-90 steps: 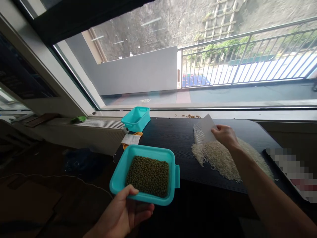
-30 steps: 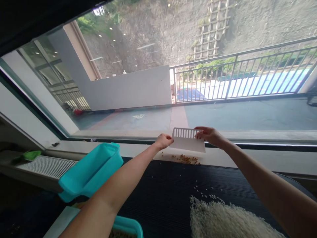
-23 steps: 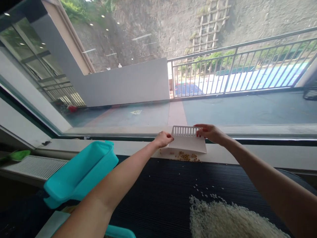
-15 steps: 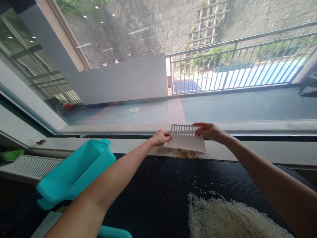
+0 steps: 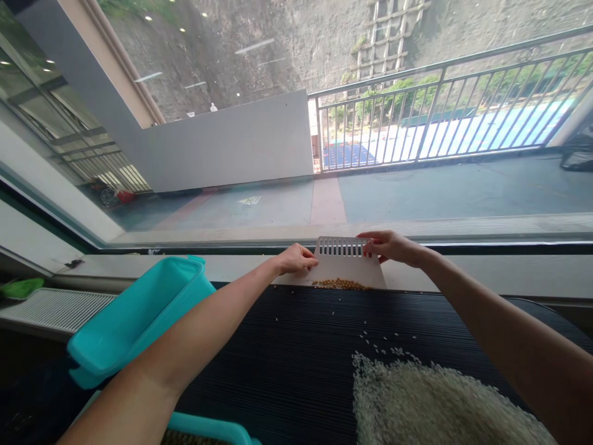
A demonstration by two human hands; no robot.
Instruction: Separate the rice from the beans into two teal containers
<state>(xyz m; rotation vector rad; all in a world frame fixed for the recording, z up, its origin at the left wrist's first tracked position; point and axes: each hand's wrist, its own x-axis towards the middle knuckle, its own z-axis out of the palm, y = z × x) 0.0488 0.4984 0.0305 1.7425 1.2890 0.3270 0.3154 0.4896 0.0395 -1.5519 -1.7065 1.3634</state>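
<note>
Head view: both hands reach forward to the pale window sill (image 5: pixel 486 281) beyond the black ribbed table top (image 5: pixel 296 358). They hold a white plastic scraper (image 5: pixel 345 267) between them. Left hand (image 5: pixel 296 258) pinches its left end with curled fingers; right hand (image 5: pixel 391 246) pinches the upper right corner, thumb and fingertips closed on the slotted edge. The scraper's long axis runs left to right, parallel to the window. Slotted edge is up and away, toward the glass; plain straight edge is down, at the sill's near edge, the sheet tilted back. A small heap of yellow-brown grains (image 5: pixel 340 284) lies against the lower edge, touching it. On the table, near right, a large pile of white rice (image 5: pixel 435 405), with loose rice grains scattered between pile and scraper. At left, an empty teal plastic container (image 5: pixel 134 318), tilted; the rim of a second teal container (image 5: pixel 208 428) shows at the bottom edge.
</note>
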